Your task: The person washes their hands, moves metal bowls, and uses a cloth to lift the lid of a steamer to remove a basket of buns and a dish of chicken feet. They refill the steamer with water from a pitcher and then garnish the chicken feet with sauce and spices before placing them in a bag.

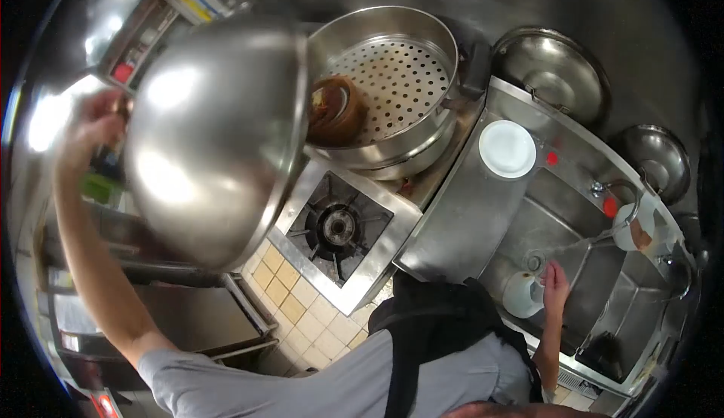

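My left hand (104,125) is raised at the far left, its fingers closed round the knob of a large domed metal lid (219,139). The lid is tilted on its side, and its rim covers the left edge of a steamer pot (422,135). Inside the steamer a brown pot (351,113) sits on a perforated tray (407,67); the lid hides part of it. Over the sink (554,199), my right hand (556,286) grips the handle of a whitish jug (520,295). The jug's contents cannot be made out.
A gas burner (339,226) stands in front of the steamer. On the metal counter lies a white plate (507,149). Beyond the sink are a faucet (630,188), a white container (632,226), a large wok (554,75) and a smaller one (654,163).
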`<state>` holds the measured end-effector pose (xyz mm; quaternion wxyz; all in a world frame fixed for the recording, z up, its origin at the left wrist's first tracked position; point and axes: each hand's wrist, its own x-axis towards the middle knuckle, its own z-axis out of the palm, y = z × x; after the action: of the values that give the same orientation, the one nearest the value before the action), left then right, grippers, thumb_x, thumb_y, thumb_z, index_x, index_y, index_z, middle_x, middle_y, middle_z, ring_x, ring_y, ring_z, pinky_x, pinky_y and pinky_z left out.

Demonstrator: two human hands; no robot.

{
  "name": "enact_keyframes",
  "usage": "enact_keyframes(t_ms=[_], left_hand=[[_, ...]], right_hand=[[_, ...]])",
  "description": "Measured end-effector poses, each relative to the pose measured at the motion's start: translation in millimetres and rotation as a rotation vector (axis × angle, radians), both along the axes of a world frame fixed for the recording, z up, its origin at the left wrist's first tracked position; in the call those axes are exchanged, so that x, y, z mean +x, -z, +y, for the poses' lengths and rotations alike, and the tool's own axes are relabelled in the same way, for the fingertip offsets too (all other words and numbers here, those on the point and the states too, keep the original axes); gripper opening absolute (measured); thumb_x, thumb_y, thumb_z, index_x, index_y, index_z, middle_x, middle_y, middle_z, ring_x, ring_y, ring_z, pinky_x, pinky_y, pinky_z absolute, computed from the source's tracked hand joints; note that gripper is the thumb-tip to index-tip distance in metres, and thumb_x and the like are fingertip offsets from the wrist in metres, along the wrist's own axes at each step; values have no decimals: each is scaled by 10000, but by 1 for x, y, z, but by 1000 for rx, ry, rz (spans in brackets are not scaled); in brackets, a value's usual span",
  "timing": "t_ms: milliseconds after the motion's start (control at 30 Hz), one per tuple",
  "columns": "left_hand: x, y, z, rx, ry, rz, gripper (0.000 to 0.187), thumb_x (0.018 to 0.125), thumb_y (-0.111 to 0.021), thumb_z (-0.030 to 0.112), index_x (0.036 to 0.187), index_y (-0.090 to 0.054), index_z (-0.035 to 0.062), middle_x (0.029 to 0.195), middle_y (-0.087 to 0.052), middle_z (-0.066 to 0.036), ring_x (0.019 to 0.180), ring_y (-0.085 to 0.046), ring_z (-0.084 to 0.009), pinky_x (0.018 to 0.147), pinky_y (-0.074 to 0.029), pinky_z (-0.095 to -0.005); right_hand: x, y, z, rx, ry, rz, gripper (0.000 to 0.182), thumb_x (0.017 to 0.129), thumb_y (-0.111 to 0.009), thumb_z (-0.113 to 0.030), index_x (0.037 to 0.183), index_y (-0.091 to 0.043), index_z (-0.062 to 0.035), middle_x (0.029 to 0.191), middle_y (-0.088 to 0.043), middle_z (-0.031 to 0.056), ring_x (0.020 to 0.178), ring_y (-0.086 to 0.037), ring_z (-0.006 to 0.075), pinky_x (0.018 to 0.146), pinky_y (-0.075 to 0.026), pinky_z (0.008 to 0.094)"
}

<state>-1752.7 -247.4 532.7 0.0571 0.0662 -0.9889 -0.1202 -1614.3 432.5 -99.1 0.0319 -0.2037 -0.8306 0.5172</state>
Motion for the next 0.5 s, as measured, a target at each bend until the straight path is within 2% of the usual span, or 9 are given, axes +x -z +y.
enact_keyframes(t_ms=[33, 67, 133, 200, 267, 300, 367, 467, 500], left_hand=[[18, 10, -5, 13, 3, 72, 658, 638, -722, 391, 1135, -679, -39, 787, -665, -54, 651, -595, -133, 590, -465, -244], [30, 13, -6, 91, -36, -25, 525, 643, -755, 291, 1063, -701, -20, 784, -672, -53, 655, -601, -121, 582, -473, -253], [50, 29, -3, 136, -130, -177, 394, 650, -774, 183, 990, -717, -7, 767, -674, -45, 652, -611, -114, 590, -489, -268], [65, 50, -12, 81, -229, -309, 339, 647, -793, 113, 953, -719, -12, 773, -683, -39, 657, -621, -120, 596, -500, -282], [75, 77, -16, -56, -187, -423, 331, 632, -849, 194, 864, -733, -12, 738, -691, -42, 657, -628, -119, 596, -497, -275], [81, 95, -17, -27, -216, -460, 307, 647, -852, 205, 841, -744, -6, 727, -707, -58, 656, -637, -115, 596, -502, -281], [90, 130, -21, -67, -188, -528, 340, 665, -860, 225, 897, -768, -6, 766, -744, -96, 655, -667, -135, 607, -521, -308], [103, 192, -41, -26, -149, -568, 361, 648, -845, 298, 914, -785, 63, 809, -744, -125, 678, -689, -195, 649, -528, -346], [100, 202, -22, -146, -168, -607, 377, 649, -822, 346, 914, -784, 81, 840, -739, -135, 723, -696, -231, 678, -527, -369]], right_hand=[[-7, 0, -1, -4, -12, 2, 285, 1030, -549, -183, 1241, -632, -11, 997, -688, 72, 776, -630, 120, 690, -521, 270], [-14, 2, -3, -77, -31, 32, 279, 1026, -556, -175, 1241, -633, -13, 1006, -685, 71, 787, -630, 121, 700, -522, 272], [-26, 14, -3, -152, -64, 62, 274, 1022, -563, -167, 1240, -633, -16, 1016, -682, 70, 799, -630, 122, 710, -523, 274], [-38, 29, -4, -134, -138, 120, 300, 1018, -587, -193, 1237, -638, 5, 975, -673, 35, 757, -606, 84, 673, -513, 237], [-47, 24, -13, -118, -167, 100, 294, 1014, -592, -185, 1237, -639, 2, 974, -673, 34, 756, -604, 81, 662, -509, 236], [-47, 21, -18, -97, -185, 72, 288, 1010, -598, -177, 1236, -641, -2, 973, -673, 32, 755, -602, 78, 650, -504, 234], [-48, 35, -17, -81, -221, 77, 281, 1009, -597, -176, 1232, -644, -9, 967, -671, 32, 757, -599, 76, 646, -506, 237], [-40, 45, -9, -48, -269, 82, 273, 1011, -592, -183, 1222, -650, -20, 949, -667, 31, 767, -595, 78, 647, -510, 243], [-37, 47, -5, -34, -284, 80, 272, 1013, -587, -191, 1217, -653, -24, 937, -664, 31, 775, -595, 82, 653, -512, 245]])
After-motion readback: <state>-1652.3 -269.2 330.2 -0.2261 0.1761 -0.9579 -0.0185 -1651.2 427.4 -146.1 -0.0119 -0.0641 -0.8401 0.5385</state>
